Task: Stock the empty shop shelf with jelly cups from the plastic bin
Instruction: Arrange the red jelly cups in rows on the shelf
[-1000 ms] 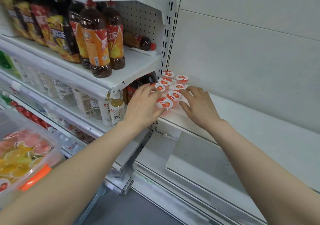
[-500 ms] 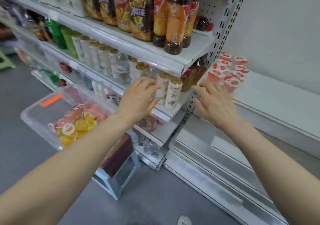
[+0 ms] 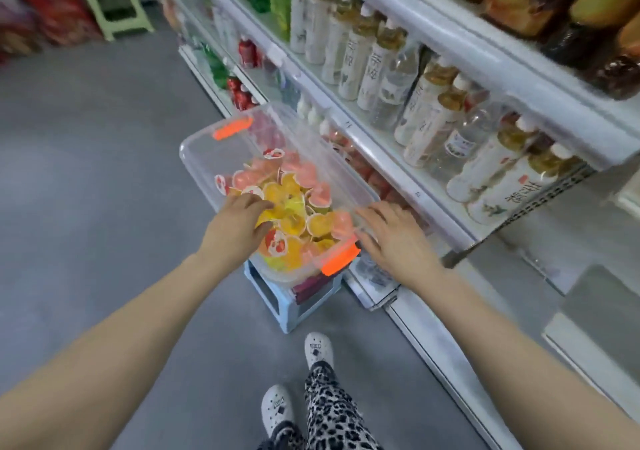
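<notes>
A moment before, both hands were up at the shelf on the right, next to the rows of red jelly cups standing there. Then the person turned away and looked down, and that shelf with its rows was out of the picture. The hands had come down to the plastic bin (image 3: 197,162), which sat on a small blue stool (image 3: 277,305) on the floor, close to the shelves of drink bottles (image 3: 381,78).

The bin had no lid on, and it held a big pile of jelly cups (image 3: 294,203), yellow, pink and red ones all mixed up.

The left hand (image 3: 235,231) was inside the bin, on the near side of the pile. Its fingers (image 3: 256,203) touched the yellow cups. I could not tell if they had got hold of a cup yet.

The right hand (image 3: 398,241) was just over the right edge of the bin, near the orange clip (image 3: 341,259). Its fingers (image 3: 374,212) were spread out and loose, with nothing in them.

So I think one lot of cups was set down on the shelf, and the hands were back for more. Lots of cups were left in the bin, so the job looked far from finished. The next step was likely to pick up some cups from the pile.
</notes>
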